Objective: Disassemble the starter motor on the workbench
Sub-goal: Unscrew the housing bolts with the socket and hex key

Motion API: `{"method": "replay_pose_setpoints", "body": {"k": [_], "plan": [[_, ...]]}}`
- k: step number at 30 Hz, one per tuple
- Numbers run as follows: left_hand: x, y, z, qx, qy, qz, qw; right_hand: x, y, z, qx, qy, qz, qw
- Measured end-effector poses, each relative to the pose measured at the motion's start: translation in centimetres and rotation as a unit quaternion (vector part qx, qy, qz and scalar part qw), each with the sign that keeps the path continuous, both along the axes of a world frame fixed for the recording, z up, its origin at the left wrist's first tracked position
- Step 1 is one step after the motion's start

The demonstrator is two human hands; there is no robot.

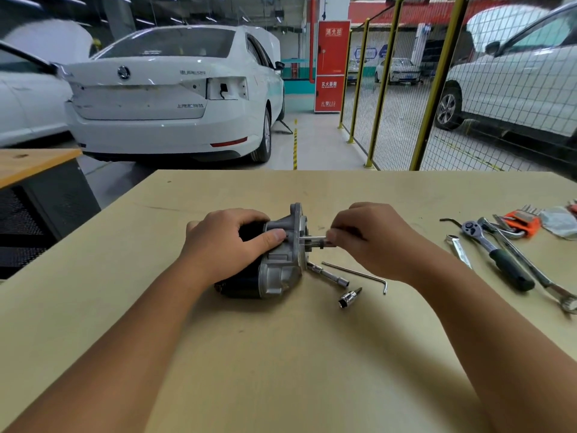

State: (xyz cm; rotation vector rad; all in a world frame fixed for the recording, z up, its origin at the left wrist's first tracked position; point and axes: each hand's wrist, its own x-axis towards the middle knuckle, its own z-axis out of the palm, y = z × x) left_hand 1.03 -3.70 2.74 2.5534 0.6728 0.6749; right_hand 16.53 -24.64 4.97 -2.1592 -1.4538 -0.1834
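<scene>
— Bare forearms reach in: left hand (229, 242) grips the starter motor (268, 260) mid-workbench (125, 307); right hand (371, 239) pinches a thin driver (315, 240) at its flange.

— Advice?

— Keep it square, probably. Loose socket (347, 300), hex key (356, 273) and extension (327, 275) crowd just beside; ratchet (496, 254) farther right.

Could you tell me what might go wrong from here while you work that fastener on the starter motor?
1. The starter motor lies loose on the workbench, steadied only by the left hand; it could roll or shift.
2. The right hand merely pinches the slim driver tool at the housing; it may slip off the fastener.
3. The loose socket, extension bar and hex key beside the motor could be knocked away.
</scene>
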Motion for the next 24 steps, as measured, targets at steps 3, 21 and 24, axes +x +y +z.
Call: {"method": "replay_pose_setpoints", "body": {"k": [3, 21, 24], "plan": [[0.04, 0.06, -0.01, -0.002, -0.001, 0.0, 1.0, 0.32, 0.12, 0.12, -0.013, -0.005, -0.006, 1.0], [0.03, 0.18, -0.01, 0.0, 0.002, -0.002, 1.0, 0.25, -0.19, -0.05, -0.052, 0.032, 0.016, 0.998], [0.08, 0.3, -0.02, 0.0, 0.001, -0.002, 1.0, -0.01, 0.11, -0.2, -0.064, 0.027, 0.028, 0.997]]}}
